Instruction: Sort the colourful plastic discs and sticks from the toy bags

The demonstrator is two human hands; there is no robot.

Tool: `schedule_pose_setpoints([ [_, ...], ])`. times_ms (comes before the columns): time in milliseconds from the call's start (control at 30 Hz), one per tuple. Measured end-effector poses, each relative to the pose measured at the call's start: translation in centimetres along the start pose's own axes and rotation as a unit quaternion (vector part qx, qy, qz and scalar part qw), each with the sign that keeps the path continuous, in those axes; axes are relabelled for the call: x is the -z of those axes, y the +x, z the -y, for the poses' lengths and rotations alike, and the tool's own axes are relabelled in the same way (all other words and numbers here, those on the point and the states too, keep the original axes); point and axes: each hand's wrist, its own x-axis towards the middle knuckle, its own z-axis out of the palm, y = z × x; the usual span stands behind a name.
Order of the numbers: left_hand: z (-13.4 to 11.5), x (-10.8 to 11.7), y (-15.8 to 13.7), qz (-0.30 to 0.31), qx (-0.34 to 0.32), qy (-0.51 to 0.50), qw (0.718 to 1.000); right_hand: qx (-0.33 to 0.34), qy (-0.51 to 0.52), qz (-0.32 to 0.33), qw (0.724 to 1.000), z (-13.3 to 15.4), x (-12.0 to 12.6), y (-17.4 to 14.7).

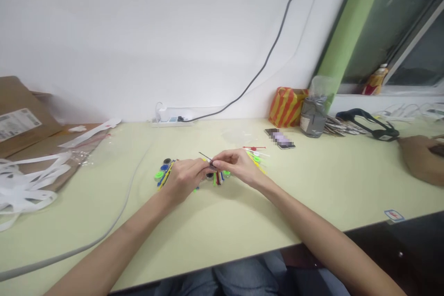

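My left hand [185,175] and my right hand [241,165] meet above the middle of the table, fingers pinched together on a small dark piece [212,164]. A thin dark stick [204,156] juts up and left from it; the fingers hide most of the piece. To the left of my left hand lie round caps, among them a green cap [158,175] and a blue cap [164,167], with yellow and blue sticks. Below my fingers are several coloured sticks [218,178]. Beyond my right hand lies a red stick with a round middle [254,148], beside white and yellow-green ones.
A phone [280,138], a striped bag [286,106] and a grey container [312,118] stand at the back right. Cardboard [24,125] and white strips [21,189] lie left. A grey cable [118,217] crosses the table. Another person's hand [421,157] rests far right.
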Motion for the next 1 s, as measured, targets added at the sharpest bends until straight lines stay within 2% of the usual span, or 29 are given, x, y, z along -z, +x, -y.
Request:
schedule_pose_setpoints([
  [100,-0.2,-0.1,0.2,0.009,0.018,-0.005,1.0,0.02,-0.102,-0.005,0.995,0.8,2.5,0.1],
  [167,-0.1,-0.2,0.2,0.006,0.046,0.004,0.999,0.005,-0.194,-0.022,0.981,1.4,4.8,-0.3],
  [233,0.1,-0.3,0.1,0.0,0.065,0.011,0.998,-0.049,-0.274,-0.027,0.96,1.9,7.2,-0.8],
  [333,0.2,-0.4,0.1,0.006,0.072,0.019,0.997,-0.151,-0.345,0.013,0.926,1.8,9.4,-1.4],
  [633,0.3,-0.4,-0.1,0.042,0.08,0.024,0.996,-0.224,-0.506,0.082,0.829,0.0,8.7,-1.1],
  [700,0.4,-0.5,-0.1,0.042,0.085,0.02,0.995,-0.226,-0.515,0.078,0.823,-0.2,8.7,-1.1],
  [767,0.4,-0.6,-0.2,0.041,0.087,0.014,0.995,-0.201,-0.521,0.067,0.827,-0.3,8.5,-1.2],
  [933,0.2,-0.5,-0.1,0.079,0.092,-0.005,0.993,-0.064,-0.502,0.069,0.86,-0.6,6.4,-0.9],
  [1000,0.1,-0.4,-0.1,0.096,0.09,-0.013,0.991,-0.044,-0.474,0.085,0.875,-0.7,5.5,-0.8],
])
